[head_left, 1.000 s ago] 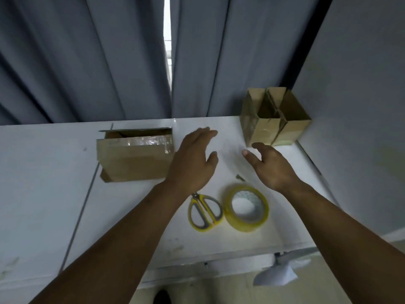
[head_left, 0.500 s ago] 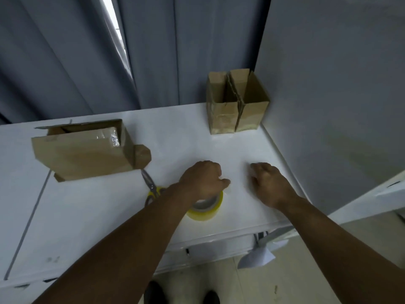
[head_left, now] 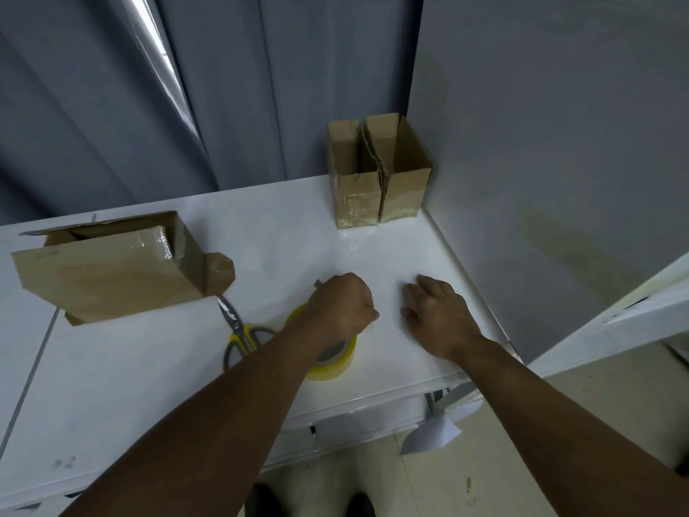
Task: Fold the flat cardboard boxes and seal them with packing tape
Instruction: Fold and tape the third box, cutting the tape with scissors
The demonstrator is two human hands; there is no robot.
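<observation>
A yellow roll of packing tape (head_left: 337, 363) lies flat on the white table (head_left: 130, 386) near its front edge. My left hand (head_left: 345, 305) is curled over the roll's far rim and grips it. To the right of the roll, my right hand (head_left: 436, 315) rests palm down on the bare tabletop, holding nothing. A folded cardboard box (head_left: 108, 274) with shiny tape across its top lies on its side at the left, one end flap sticking out. Two upright taped boxes (head_left: 376, 181) stand side by side in the back right corner, tops open.
Yellow-handled scissors (head_left: 242, 335) lie between the left box and the tape roll. A grey wall panel (head_left: 540, 162) bounds the table on the right, and grey curtains (head_left: 223, 87) hang behind it. A white sheet (head_left: 432, 430) hangs below the front edge.
My view has swung right and down. My left hand dropped from above the table onto the tape roll and curled round it. My right hand came down onto the tabletop.
</observation>
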